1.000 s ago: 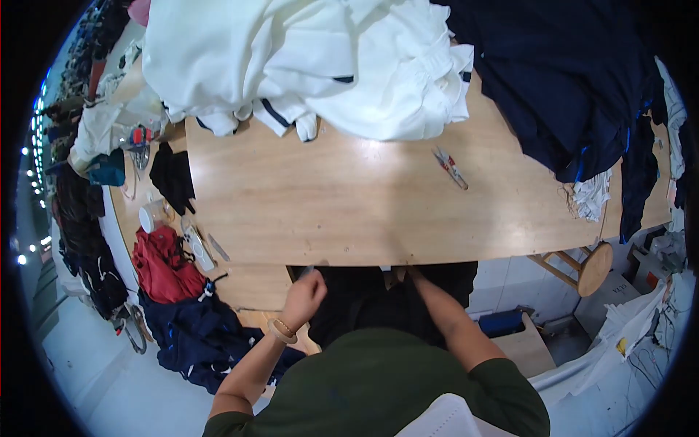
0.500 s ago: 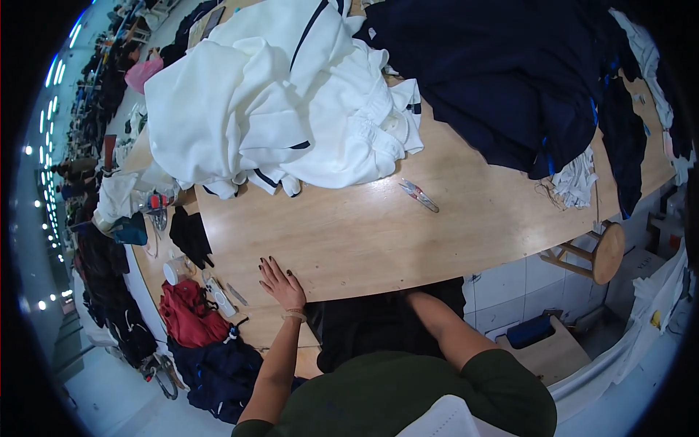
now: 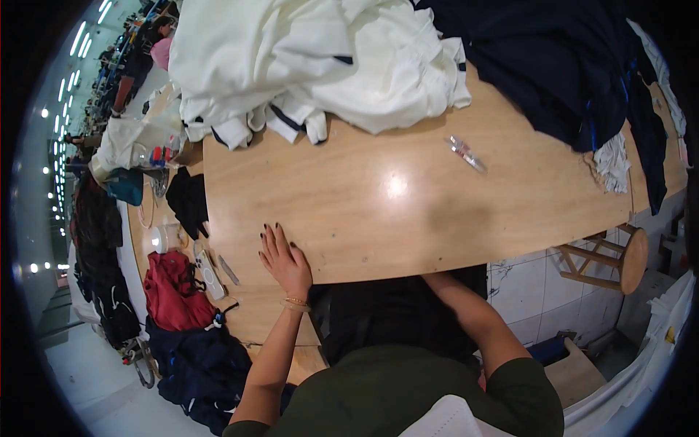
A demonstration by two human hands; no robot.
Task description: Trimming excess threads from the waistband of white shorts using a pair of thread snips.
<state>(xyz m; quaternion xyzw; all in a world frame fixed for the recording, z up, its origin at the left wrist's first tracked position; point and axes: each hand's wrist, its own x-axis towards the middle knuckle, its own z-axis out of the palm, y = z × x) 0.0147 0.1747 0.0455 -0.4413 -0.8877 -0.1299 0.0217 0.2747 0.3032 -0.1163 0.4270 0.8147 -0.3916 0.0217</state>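
Note:
My left hand (image 3: 286, 262) lies flat on the wooden table (image 3: 342, 211) by its near edge, fingers spread, holding nothing. Past the near edge my right forearm (image 3: 473, 313) reaches under the tabletop, which hides the hand and its fingers. Small thread snips (image 3: 466, 154) rest on the bare wood, well away from both hands. Beyond them, a heap of white garments (image 3: 306, 65) with dark trim covers the far middle. Dark navy fabric (image 3: 539, 65) is spread at the far right and hangs over the side.
Left of my hand are a phone (image 3: 210, 275), a clear jar (image 3: 166, 238), a black cloth (image 3: 188, 200) and a red bag (image 3: 177, 291). Navy clothing (image 3: 200, 368) lies below the bag. A wooden stool (image 3: 633, 258) stands at right. White scraps (image 3: 611, 164) sit near the navy fabric.
The view has shifted, so the garments and snips appear higher and farther right. My left hand stays flat by the table edge, its fingers now pointing more straight ahead. My right hand remains hidden.

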